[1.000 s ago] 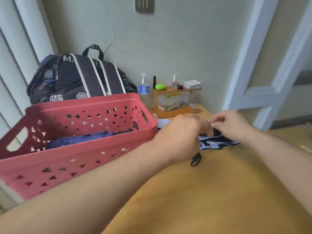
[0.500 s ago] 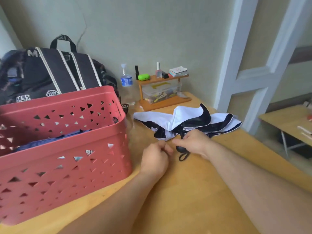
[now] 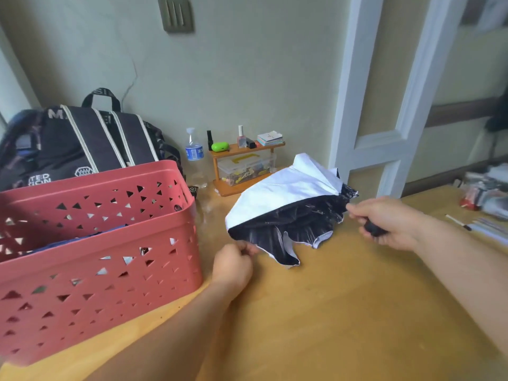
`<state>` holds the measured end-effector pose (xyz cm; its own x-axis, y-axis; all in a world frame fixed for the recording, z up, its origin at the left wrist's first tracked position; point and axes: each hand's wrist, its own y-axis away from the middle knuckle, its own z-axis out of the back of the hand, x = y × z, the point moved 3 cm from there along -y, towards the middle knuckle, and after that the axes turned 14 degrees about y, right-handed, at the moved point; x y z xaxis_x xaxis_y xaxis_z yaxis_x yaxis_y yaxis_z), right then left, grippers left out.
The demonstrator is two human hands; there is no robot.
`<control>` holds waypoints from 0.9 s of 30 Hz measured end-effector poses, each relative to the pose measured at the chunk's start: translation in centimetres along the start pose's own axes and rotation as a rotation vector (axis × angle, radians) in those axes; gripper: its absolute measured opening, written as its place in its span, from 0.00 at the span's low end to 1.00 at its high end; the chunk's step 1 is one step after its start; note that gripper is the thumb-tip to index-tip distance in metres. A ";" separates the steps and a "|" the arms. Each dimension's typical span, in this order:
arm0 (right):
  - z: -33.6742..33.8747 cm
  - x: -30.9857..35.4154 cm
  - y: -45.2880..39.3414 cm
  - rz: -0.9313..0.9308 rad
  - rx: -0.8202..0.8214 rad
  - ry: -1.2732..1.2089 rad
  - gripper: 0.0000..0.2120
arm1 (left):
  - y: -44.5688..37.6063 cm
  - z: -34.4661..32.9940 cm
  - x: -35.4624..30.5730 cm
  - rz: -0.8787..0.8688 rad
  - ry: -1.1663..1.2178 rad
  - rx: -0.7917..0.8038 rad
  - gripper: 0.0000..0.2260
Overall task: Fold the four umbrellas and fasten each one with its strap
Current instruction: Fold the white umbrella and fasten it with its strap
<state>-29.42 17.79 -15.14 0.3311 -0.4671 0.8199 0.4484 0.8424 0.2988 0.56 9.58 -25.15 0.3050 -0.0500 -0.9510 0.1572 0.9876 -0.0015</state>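
Note:
A white umbrella with a black inside point(image 3: 286, 193) lies half spread on the wooden table point(image 3: 330, 312), its canopy loose and puffed up. My right hand point(image 3: 384, 222) grips the umbrella's black handle at the right. My left hand point(image 3: 233, 261) pinches the canopy's lower left edge between curled fingers. A dark blue umbrella point(image 3: 79, 237) shows inside the red basket point(image 3: 110, 270) on the left.
A black backpack point(image 3: 82, 141) stands behind the basket against the wall. A water bottle point(image 3: 194, 152) and a small wooden shelf point(image 3: 244, 166) with a clear box and small items sit at the back. Papers and a pen lie at the far right.
The canopy has spread open and lifted. My right hand moved right, pulling the handle away; my left hand stays near the basket, holding the canopy edge. The camera has tilted.

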 end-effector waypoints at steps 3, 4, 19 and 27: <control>4.4 -0.3 3.0 -0.024 0.022 -0.158 0.09 | 0.7 0.3 -1.0 -0.007 -0.026 0.055 0.18; 5.4 -0.5 4.0 -0.031 0.046 -0.215 0.09 | 1.3 0.4 -2.0 -0.059 0.017 0.077 0.22; 2.4 -2.0 9.5 0.008 0.218 0.456 0.13 | 10.6 1.8 -20.6 -0.573 0.061 0.442 0.29; 4.5 0.2 12.1 0.156 0.253 0.076 0.08 | 8.6 6.4 -18.2 -0.430 0.180 0.042 0.12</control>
<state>-27.70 29.07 -9.22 0.4457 -0.3372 0.8292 0.1691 0.9414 0.2920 2.38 17.98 -5.87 0.0361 -0.4229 -0.9054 0.2729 0.8758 -0.3982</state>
